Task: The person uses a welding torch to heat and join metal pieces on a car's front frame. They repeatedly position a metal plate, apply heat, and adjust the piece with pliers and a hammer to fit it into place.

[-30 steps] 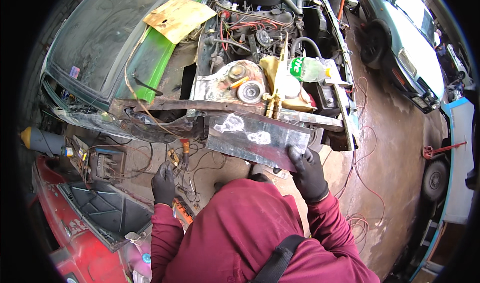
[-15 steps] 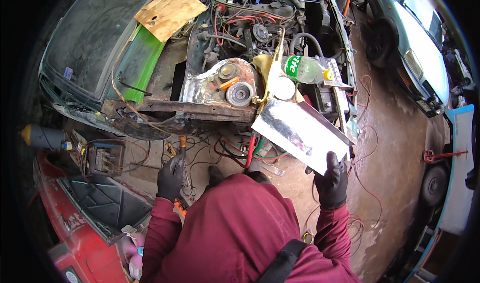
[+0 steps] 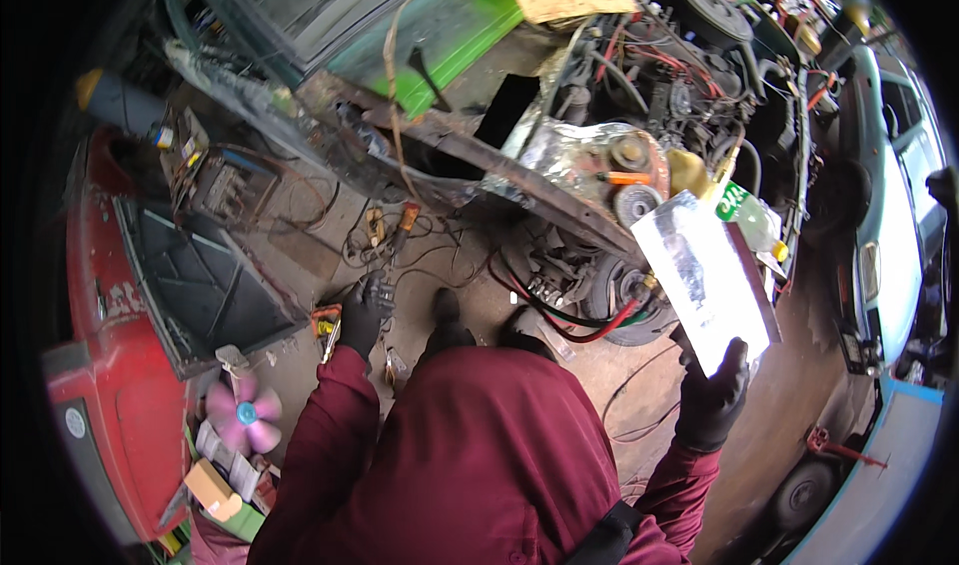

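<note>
My right hand [image 3: 711,397], in a black glove, grips the near end of a shiny sheet-metal piece [image 3: 694,275] with a bent edge along its right side. The thumb lies on top of the sheet; the fingers are mostly hidden under it. Behind the sheet's far end are the engine bay's inner fender [image 3: 574,160] and a clear green-labelled bottle [image 3: 749,217]. My left hand [image 3: 368,305], also black-gloved, hangs low with its fingers loosely apart and nothing visible in it. Close beyond it, an orange-handled tool [image 3: 408,217] lies among cables on the floor.
A green car body with an exposed engine [image 3: 679,90] stands ahead. Red and green hoses [image 3: 609,327] hang near a tyre. At left are a dark welding machine [image 3: 232,190], a red car body [image 3: 140,365] and a pink fan [image 3: 243,413]. A pale car [image 3: 899,205] stands at right.
The view has swung left, so the car and engine sit farther right. My right hand still grips the sheet, now steeper in view. My left hand's fingers look looser.
</note>
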The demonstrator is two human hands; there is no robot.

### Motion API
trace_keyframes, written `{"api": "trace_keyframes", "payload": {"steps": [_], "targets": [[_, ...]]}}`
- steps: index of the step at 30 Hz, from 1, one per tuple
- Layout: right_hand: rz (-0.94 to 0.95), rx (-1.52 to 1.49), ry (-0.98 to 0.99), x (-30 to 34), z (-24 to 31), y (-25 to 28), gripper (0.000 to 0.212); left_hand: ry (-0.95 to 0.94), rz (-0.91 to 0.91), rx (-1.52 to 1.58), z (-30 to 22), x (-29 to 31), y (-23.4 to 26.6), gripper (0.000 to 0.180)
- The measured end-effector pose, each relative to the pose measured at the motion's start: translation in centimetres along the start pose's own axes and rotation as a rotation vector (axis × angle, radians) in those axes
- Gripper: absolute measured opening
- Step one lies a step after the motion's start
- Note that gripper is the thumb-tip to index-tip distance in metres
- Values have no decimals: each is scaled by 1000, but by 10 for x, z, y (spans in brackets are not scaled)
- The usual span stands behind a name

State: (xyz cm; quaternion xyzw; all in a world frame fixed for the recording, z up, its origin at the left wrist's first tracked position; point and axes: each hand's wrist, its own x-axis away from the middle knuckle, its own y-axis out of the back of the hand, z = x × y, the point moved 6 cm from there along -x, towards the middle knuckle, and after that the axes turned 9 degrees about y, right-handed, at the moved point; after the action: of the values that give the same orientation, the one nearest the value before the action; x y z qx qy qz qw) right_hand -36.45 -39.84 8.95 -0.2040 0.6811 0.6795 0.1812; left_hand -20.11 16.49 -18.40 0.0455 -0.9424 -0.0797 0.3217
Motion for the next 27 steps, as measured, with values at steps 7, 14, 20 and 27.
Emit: {"api": "trace_keyframes", "payload": {"steps": [7, 14, 20, 27], "targets": [[15, -40, 149, -55, 50, -24, 66, 194, 161, 738, 73, -7, 52, 41], [46, 28, 281, -88, 109, -31, 71, 214, 80, 773, 93, -10, 81, 43], [173, -212, 235, -92, 140, -38, 75, 161, -49, 442, 132, -30, 106, 30], [227, -597, 165, -92, 198, -53, 79, 70, -47, -133, 179, -67, 141, 47]]}}
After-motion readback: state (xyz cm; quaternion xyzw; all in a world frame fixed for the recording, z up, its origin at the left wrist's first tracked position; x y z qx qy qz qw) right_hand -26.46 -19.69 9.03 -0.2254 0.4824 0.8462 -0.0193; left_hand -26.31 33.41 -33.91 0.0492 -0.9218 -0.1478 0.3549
